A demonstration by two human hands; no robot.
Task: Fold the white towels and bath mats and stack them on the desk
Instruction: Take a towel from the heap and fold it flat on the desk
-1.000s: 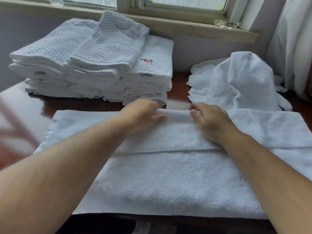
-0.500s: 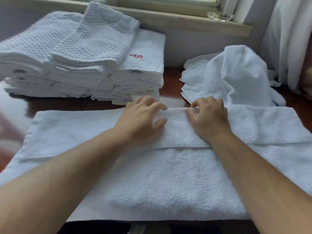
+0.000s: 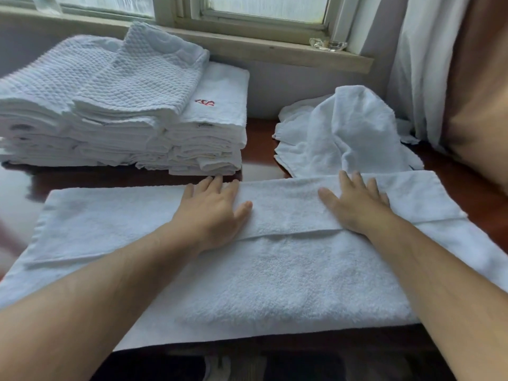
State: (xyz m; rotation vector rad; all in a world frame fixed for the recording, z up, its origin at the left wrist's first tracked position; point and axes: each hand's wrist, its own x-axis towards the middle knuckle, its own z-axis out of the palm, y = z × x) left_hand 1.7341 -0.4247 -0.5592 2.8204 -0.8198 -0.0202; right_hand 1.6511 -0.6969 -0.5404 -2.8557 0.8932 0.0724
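A large white towel [image 3: 275, 279] lies spread across the dark wooden desk [image 3: 258, 149], its far strip folded toward me. My left hand [image 3: 211, 213] lies flat on that folded strip, fingers straight. My right hand [image 3: 354, 204] presses flat on the same strip a little to the right. Folded white towels and waffle-textured bath mats [image 3: 123, 105] are stacked at the back left, one with a red logo. A crumpled heap of unfolded white towels [image 3: 343, 133] sits at the back right, just beyond my right hand.
A window sill [image 3: 247, 48] runs behind the desk, with a small glass object [image 3: 327, 45] on it. White and tan curtains [image 3: 439, 78] hang at the right. The desk's front edge lies under the towel's near hem.
Both hands have let go of the folded edge they were pinching, opened flat and spread apart on the strip. The camera has moved closer.
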